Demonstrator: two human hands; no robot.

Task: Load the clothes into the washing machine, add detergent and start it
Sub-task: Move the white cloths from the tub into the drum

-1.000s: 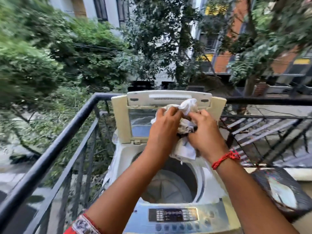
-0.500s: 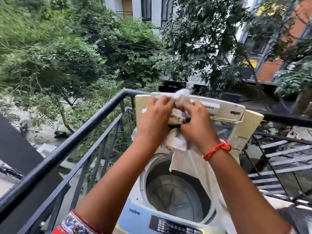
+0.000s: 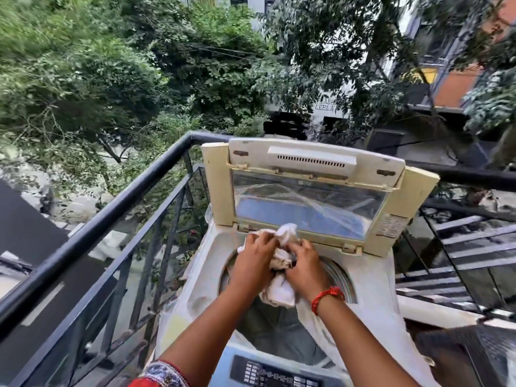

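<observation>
While the railing (image 3: 92, 233) frames the balcony on my left and runs on behind, the washing machine (image 3: 371, 311) stands against it with its lid (image 3: 315, 191) tipped upright at the back, so the drum opening (image 3: 268, 328) lies uncovered below my hands. The control panel (image 3: 276, 374) sits at the near edge, under my forearms.

The cloth (image 3: 280, 289), white and bunched, is held directly above the drum opening, towards its far rim, not yet inside. My left hand (image 3: 255, 261) has its fingers curled round the upper left of the bundle; my right hand (image 3: 304, 268) grips the right side, fingers curled in, a red thread (image 3: 325, 298) at the wrist. A loose tail hangs below both hands towards the drum.

Handling, as judged: light, limp, no stiffness, nothing fragile. It will sag and trail from wherever it is not held, so a grip on the gathered middle seems best, with the tail let down first.

Edges and room: the upright lid stands close behind the knuckles and limits forward travel. The rim of the opening circles the hands. Straight down is open. A thin plastic sheet (image 3: 360, 339) is draped at the right of the opening, and the tail could catch on it.
</observation>
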